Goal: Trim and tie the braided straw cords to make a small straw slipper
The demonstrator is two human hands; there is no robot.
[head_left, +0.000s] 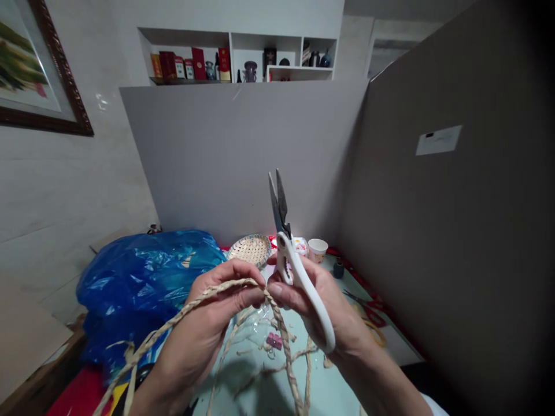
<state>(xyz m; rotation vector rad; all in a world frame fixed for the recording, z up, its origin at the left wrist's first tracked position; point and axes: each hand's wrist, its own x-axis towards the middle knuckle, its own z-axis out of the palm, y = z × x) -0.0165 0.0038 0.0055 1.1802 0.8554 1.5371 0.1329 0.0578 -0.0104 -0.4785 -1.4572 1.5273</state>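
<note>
- Braided cord (281, 326) in tan fibre, raised above the desk (255, 390), arching between two hands and trailing down on both sides.
- Left hand (229, 289) pinches the cord between thumb and fingers near the top of its arch.
- Right hand (314, 289) pinches it just beside, and also holds white-handled scissors (299, 266), blades up and slightly apart.
- On the desk under the hands: a small pink clip (274, 340).
- Behind: a shallow woven basket (250, 249) and a paper cup (318, 250).
- Left: a blue plastic bag (151, 271).
- Right: red-handled scissors (373, 312).

head-worn view, facing forward and down
</note>
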